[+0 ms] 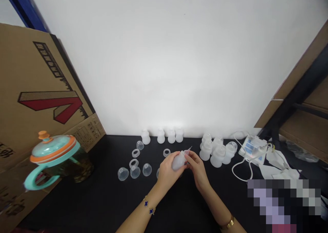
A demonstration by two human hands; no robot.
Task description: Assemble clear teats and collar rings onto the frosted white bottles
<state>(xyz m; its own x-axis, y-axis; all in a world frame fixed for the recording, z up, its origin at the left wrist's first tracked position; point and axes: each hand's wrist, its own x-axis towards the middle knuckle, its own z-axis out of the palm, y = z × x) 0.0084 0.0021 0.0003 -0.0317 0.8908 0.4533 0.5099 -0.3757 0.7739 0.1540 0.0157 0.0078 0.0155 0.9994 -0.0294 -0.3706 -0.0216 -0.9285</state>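
Note:
Tilted over the black table, a small translucent white baby bottle [177, 162] is wrapped by the fingers of my left hand [166, 169]. My right hand [199, 169] pinches a clear, pointed silicone nipple [187, 152] against the bottle's mouth; the exact contact is hidden by the fingers. Behind my left hand lies a white collar ring [166, 152]. Clear dome caps [135, 172] and two more rings [135, 153] are spread to the left. Several open bottles [161, 136] stand along the wall. A group of capped bottles [217, 156] stands right of my right hand.
A teal-and-orange lidded pitcher [56, 158] with dark contents stands at the left, before a large cardboard box [38, 89]. A white box with cables [253, 149] and white scraps [284, 171] lie at the right. The white wall [164, 72] closes the back.

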